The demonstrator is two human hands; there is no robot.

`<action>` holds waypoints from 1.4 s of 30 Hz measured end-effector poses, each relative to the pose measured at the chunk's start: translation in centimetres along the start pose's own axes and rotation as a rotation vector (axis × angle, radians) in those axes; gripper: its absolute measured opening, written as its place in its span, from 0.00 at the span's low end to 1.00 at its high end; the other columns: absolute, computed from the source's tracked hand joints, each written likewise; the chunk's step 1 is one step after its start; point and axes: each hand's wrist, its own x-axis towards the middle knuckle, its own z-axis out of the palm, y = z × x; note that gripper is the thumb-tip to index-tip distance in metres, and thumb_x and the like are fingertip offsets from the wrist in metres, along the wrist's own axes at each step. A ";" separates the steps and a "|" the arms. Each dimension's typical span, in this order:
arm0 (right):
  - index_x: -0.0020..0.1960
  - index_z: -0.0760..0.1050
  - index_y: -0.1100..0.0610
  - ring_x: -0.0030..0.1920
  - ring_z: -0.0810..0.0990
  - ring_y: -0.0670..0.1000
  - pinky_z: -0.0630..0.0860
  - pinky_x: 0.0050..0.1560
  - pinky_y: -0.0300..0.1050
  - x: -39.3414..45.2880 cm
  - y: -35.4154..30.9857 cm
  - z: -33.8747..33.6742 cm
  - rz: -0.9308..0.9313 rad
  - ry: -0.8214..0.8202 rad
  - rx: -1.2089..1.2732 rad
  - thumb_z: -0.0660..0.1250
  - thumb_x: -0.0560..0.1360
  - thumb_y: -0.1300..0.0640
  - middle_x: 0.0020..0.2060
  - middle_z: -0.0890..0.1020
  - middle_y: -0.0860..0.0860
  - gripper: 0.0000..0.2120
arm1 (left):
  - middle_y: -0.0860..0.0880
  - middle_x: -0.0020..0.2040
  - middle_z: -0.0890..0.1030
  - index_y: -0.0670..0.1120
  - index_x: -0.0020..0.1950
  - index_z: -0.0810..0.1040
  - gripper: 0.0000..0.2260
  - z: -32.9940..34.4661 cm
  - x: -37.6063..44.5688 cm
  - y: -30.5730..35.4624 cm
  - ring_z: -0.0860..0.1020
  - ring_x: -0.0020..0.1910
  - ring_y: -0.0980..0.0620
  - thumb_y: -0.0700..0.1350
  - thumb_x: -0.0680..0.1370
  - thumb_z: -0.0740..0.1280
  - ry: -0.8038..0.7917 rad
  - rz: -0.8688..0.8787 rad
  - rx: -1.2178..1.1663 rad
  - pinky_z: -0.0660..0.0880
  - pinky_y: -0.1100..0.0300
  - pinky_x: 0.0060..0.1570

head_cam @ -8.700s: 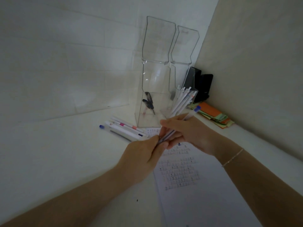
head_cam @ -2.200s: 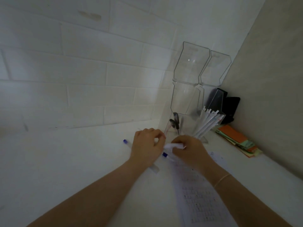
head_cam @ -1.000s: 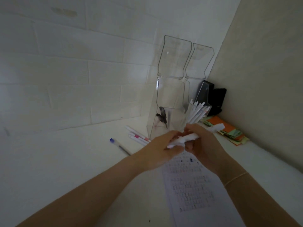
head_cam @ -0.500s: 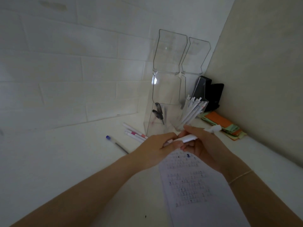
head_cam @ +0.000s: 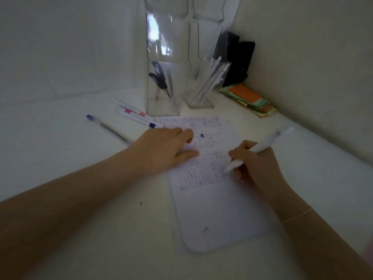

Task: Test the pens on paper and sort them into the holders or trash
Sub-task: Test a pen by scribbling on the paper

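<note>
A sheet of paper [head_cam: 214,209] covered with small pen marks lies on the white desk. My right hand [head_cam: 254,164] grips a white pen [head_cam: 264,146] in a writing hold, its tip down at the paper's right side. My left hand [head_cam: 165,150] rests flat on the paper's upper left, fingers straight. Several white pens [head_cam: 137,116] lie loose on the desk left of the paper, and a clear pen with a blue cap [head_cam: 107,127] lies further left. A tall clear holder [head_cam: 163,87] holds dark pens. Beside it, a smaller clear holder [head_cam: 203,87] holds several white pens.
A stack of orange and green sticky notes [head_cam: 250,100] lies in the back right corner. A black object [head_cam: 238,57] stands behind the holders. White walls close in at the back and right. A blue ink blot [head_cam: 202,135] marks the paper.
Both hands held the white pen up in front of the holders. Now my left hand has let go and lies on the paper, and my right hand has brought the pen tip down to it.
</note>
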 end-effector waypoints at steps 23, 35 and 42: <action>0.34 0.69 0.73 0.27 0.68 0.53 0.65 0.29 0.44 -0.2 1.9 0.9 -0.174 0.284 -0.273 0.65 0.68 0.66 0.26 0.72 0.60 0.10 | 0.57 0.44 0.72 0.53 0.59 0.68 0.23 0.1 0.1 0.1 0.71 0.37 0.55 0.67 0.74 0.51 -0.112 -0.021 0.025 0.69 0.59 0.38; 0.32 0.69 0.72 0.26 0.68 0.55 0.66 0.29 0.46 -0.4 1.9 0.9 -0.169 0.246 -0.183 0.66 0.66 0.63 0.28 0.74 0.70 0.12 | 0.57 0.42 0.70 0.52 0.59 0.69 0.23 -0.1 0.0 0.1 0.70 0.35 0.55 0.66 0.74 0.52 -0.122 -0.021 0.021 0.65 0.60 0.35; 0.33 0.67 0.73 0.27 0.68 0.54 0.64 0.29 0.42 -0.5 1.8 0.9 -0.194 0.279 -0.121 0.66 0.70 0.67 0.30 0.74 0.71 0.12 | 0.54 0.32 0.73 0.51 0.62 0.66 0.14 -0.4 -0.2 0.6 0.72 0.30 0.57 0.55 0.80 0.52 -0.086 -0.116 -0.185 0.73 0.54 0.35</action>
